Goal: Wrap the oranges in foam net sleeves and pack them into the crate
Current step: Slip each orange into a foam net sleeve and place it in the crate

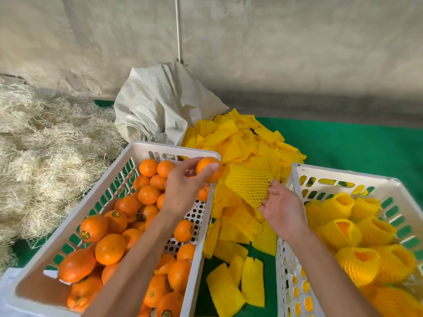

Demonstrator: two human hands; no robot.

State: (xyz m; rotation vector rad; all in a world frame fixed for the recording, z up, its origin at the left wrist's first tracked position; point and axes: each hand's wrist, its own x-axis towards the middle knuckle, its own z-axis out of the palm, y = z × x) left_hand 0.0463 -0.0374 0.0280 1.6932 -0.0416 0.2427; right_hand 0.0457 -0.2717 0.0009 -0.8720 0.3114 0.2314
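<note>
A person's left hand [183, 186] lifts one orange [209, 169] clear of the far end of the white crate of loose oranges [135, 154], thumb and fingertips curled round the fruit and pinching it. Just to the right of those fingers, the right hand [282, 207] holds a yellow foam net sleeve [249, 185] picked from the heap of flat sleeves [247, 138] between the two crates. The right thumb and fingers are closed on the sleeve's near lower corner, though how many fingers sit behind the mesh is hard to make out.

The sleeve fans up and leftward from the right fingertips, its long axis slanting toward the orange, its far upper edge almost level with the fruit. Orange and sleeve are near each other but not touching. The mouth appears flat, not spread.

The step in hand looks like bringing fruit and net together. The left fingers, closer to the sleeve's free end, would need to carry the orange rightward and slightly down to meet the opening once it is parted.

Farther right of the right wrist, the packing crate [343, 177] already holds a cluster of sleeved oranges [338, 229]. Pale straw [45, 145] and a woven sack [160, 104] lie beyond on green matting [354, 145].
</note>
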